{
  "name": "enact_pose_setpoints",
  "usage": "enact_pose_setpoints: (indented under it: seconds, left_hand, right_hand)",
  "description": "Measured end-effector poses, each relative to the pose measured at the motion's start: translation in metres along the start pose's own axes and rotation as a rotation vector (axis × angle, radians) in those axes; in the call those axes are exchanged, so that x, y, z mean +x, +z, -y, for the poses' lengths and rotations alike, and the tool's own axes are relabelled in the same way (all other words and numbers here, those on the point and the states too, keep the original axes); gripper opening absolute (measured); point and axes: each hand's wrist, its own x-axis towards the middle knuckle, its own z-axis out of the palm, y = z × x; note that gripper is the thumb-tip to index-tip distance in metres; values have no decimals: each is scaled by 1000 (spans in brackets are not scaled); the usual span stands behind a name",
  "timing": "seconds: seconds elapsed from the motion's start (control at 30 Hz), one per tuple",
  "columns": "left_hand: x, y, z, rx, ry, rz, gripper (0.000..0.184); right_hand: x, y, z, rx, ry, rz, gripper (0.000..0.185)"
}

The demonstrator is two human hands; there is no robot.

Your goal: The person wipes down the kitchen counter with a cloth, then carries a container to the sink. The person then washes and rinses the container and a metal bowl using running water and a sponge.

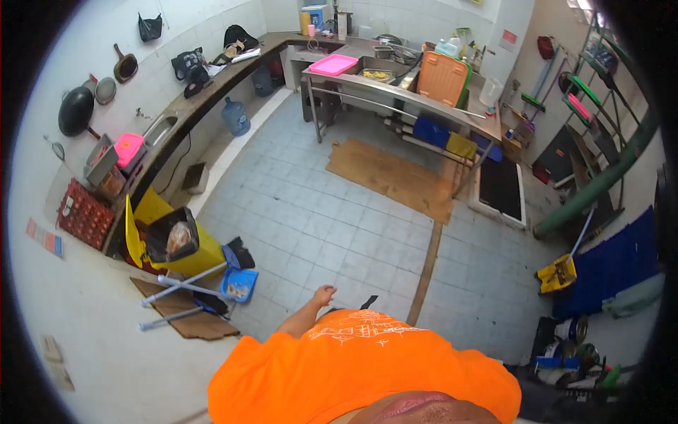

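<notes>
My left hand [324, 295] hangs in front of the orange shirt [360, 367], over the tiled floor. Its fingers are loosely curled with a gap between them, and I see nothing held. It touches no object. To its left, on the floor, lie a blue dustpan [239, 285] and a dark broom head [241, 254], both apart from the hand. My right hand is out of view, hidden beyond the shirt.
A yellow bin [201, 254] with its lid raised stands at left. Flattened cardboard [388, 180] lies before the steel table [402, 99]. A water jug [235, 117] sits under the counter. At right are a yellow dustpan [556, 274] and a green pipe [600, 180].
</notes>
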Motion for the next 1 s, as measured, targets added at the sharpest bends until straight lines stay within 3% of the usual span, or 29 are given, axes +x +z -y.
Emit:
enact_pose_setpoints:
  seconds: [0.07, 0.1, 0.13, 0.17, 0.2, 0.27, 0.37, 0.4, 0.53, 0.67, 0.8, 0.83, 0.93, 1.0]
  left_hand:
    - [16, -45, -9, -220, -125, -80, 45]
    - [22, -68, -20, -296, -164, -128, 44]
    - [29, -91, -34, -374, -199, -174, 42]
    - [44, -114, -49, -385, -233, -222, 42]
    - [58, -132, -68, -392, -269, -271, 42]
    - [105, -168, -114, -369, -254, -254, 41]
    - [204, -226, -218, -356, -190, -280, 41]
    - [243, -233, -255, -370, -167, -285, 41]
    - [404, -263, -460, -424, 11, -267, 43]
    - [529, -284, -675, -430, 197, -224, 52]
    - [640, -317, -849, -345, 280, -307, 55]
    - [663, -323, -884, -328, 271, -361, 54]
    - [734, -350, -965, -301, 214, -479, 51]
    - [799, -371, -992, -348, 130, -501, 49]
  right_hand:
    - [88, -86, 85, -479, -284, -70, 35]
    - [129, -128, 142, -549, -339, -168, 36]
    - [158, -168, 207, -10, -342, -335, 35]
    - [172, -207, 282, 125, -299, -385, 32]
    - [229, -249, 334, 47, -365, -357, 28]
    - [230, -308, 465, 412, -503, -336, 22]
    - [247, -338, 582, 687, -666, -255, 21]
    - [251, -346, 608, 760, -692, -209, 20]
    - [300, -366, 638, 478, -545, -72, 22]
    - [338, -405, 637, 687, -325, -182, 21]
    - [391, -470, 666, 770, -319, -343, 15]
    - [404, -493, 687, 772, -328, -378, 14]
    - [465, -562, 760, 761, -692, -463, 11]
    - [472, -622, 847, 742, -670, -476, 14]
